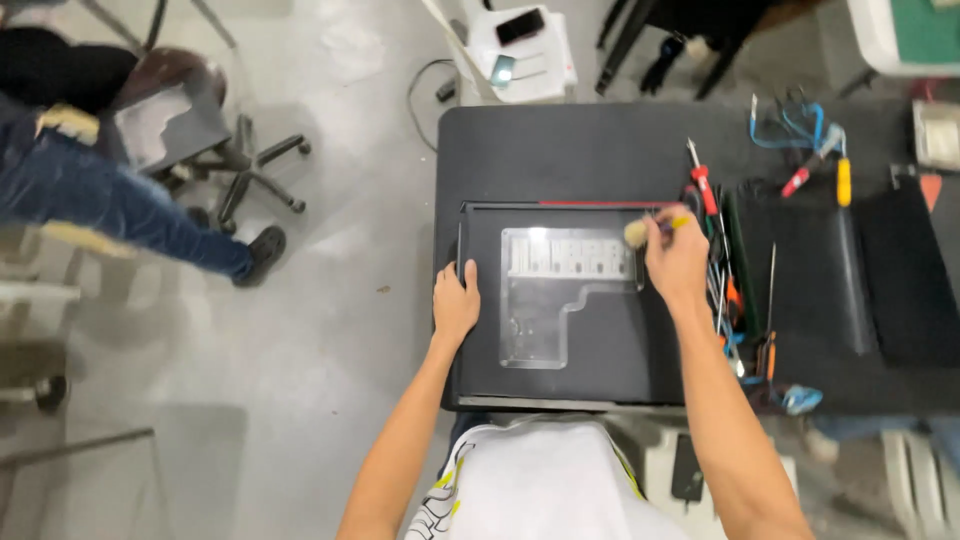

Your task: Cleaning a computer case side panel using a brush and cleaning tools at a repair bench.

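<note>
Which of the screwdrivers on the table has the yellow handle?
The yellow-handled screwdriver at the far right of the tools, beside the blue cable. The red-handled screwdriver lies closer to the right hand.

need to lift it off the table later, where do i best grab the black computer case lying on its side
Grip the computer case by its two long side edges, coming from above. It lies flat with the window panel up; the left hand already rests on the left edge, while the right edge is crowded by screwdrivers, so clear them first.

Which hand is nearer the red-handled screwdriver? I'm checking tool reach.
Right. The right hand, holding a small brush, sits just beside the red-handled screwdriver; the left hand rests on the computer case's far edge.
</note>
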